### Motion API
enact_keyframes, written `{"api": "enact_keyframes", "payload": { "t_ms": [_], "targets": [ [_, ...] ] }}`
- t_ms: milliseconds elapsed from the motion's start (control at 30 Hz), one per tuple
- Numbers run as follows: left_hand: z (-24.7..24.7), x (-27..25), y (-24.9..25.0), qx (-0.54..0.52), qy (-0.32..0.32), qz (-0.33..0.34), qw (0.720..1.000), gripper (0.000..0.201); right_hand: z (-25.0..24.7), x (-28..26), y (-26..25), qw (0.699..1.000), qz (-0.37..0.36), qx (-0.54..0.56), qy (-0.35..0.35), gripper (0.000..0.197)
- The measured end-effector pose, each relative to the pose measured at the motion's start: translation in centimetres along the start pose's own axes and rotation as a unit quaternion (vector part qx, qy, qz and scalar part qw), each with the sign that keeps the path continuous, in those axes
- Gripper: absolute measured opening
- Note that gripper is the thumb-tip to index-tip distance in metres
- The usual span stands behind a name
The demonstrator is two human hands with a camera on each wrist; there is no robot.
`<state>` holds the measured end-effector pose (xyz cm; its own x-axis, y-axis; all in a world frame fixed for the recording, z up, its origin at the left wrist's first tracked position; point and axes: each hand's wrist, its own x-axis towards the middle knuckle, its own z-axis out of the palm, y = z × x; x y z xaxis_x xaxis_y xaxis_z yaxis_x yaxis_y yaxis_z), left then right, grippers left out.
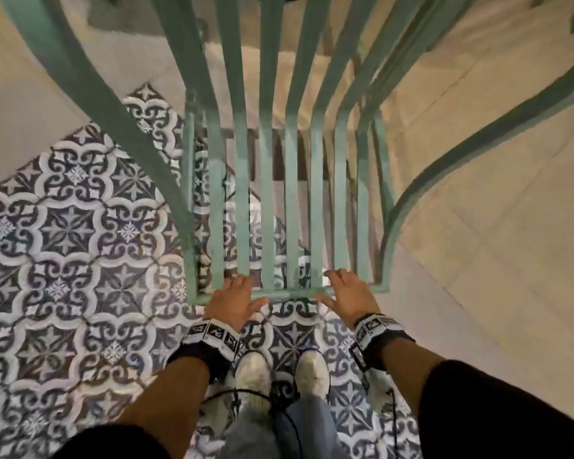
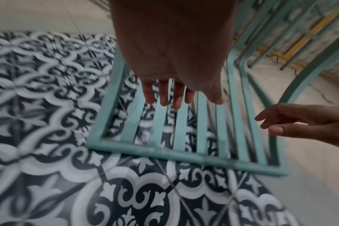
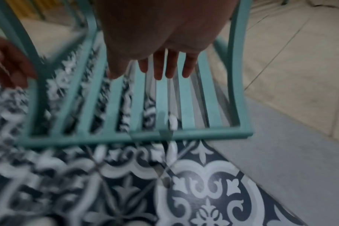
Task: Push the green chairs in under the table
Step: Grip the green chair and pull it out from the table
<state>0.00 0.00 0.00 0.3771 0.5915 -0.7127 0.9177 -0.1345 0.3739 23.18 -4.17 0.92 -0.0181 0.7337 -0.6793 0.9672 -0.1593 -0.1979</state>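
A green metal chair [image 1: 291, 193] with a slatted back and curved arms stands in front of me, seen from above. Its top rail [image 1: 292, 294] runs between my two hands. My left hand [image 1: 234, 298] lies over the rail's left part with straight, spread fingers. My right hand [image 1: 347, 294] does the same over the right part. In the left wrist view the left hand's fingers [image 2: 162, 94] hang straight over the slats, above the rail [image 2: 184, 157]. The right wrist view shows the right hand [image 3: 161, 30] open above the rail [image 3: 145, 136]. Neither hand grips anything. Contact with the rail is unclear.
Blue-and-white patterned floor tiles [image 1: 63, 260] lie under and left of the chair; plain beige tiles [image 1: 494, 193] lie to the right and beyond. My white shoes [image 1: 252, 376] stand just behind the chair back. More green metal legs [image 2: 281, 30] stand beyond the chair.
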Motion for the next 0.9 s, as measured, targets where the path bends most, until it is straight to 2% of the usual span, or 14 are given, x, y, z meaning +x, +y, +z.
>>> {"api": "enact_keyframes", "payload": {
  "t_ms": [200, 333, 433, 533, 633, 766, 833, 900],
  "targets": [
    [8.9, 8.6, -2.4, 0.077, 0.034, -0.03, 0.996, 0.059, 10.3, 6.8, 4.7, 0.998, 0.003, -0.059, 0.018, 0.061],
    [12.9, 9.7, -3.5, 0.13, 0.067, -0.073, 0.987, 0.071, 13.9, 8.9, 5.4, 0.989, -0.038, -0.093, 0.109, 0.053],
    [13.6, 10.2, -3.6, 0.157, 0.12, -0.07, 0.978, 0.066, 15.1, 9.4, 4.9, 0.982, -0.047, -0.13, 0.132, 0.048],
    [12.3, 10.1, -3.7, 0.175, 0.087, -0.07, 0.978, 0.064, 13.8, 9.1, 4.5, 0.975, -0.075, -0.182, 0.101, 0.042],
    [10.5, 7.0, -3.4, 0.221, 0.092, -0.044, 0.97, 0.059, 11.8, 6.7, 3.9, 0.968, -0.112, -0.192, 0.114, 0.04],
    [6.4, -1.0, -2.0, 0.181, 0.152, 0.0, 0.972, 0.058, 7.2, -0.2, 2.2, 0.957, -0.167, -0.18, 0.156, 0.041],
    [3.7, -5.7, -1.0, 0.183, 0.169, 0.036, 0.968, 0.071, 3.3, -4.5, 0.9, 0.945, -0.198, -0.174, 0.192, 0.039],
    [0.6, -10.2, -0.2, 0.189, 0.205, 0.067, 0.958, 0.066, -1.1, -8.6, -0.6, 0.933, -0.22, -0.172, 0.226, 0.04]
  ]
}}
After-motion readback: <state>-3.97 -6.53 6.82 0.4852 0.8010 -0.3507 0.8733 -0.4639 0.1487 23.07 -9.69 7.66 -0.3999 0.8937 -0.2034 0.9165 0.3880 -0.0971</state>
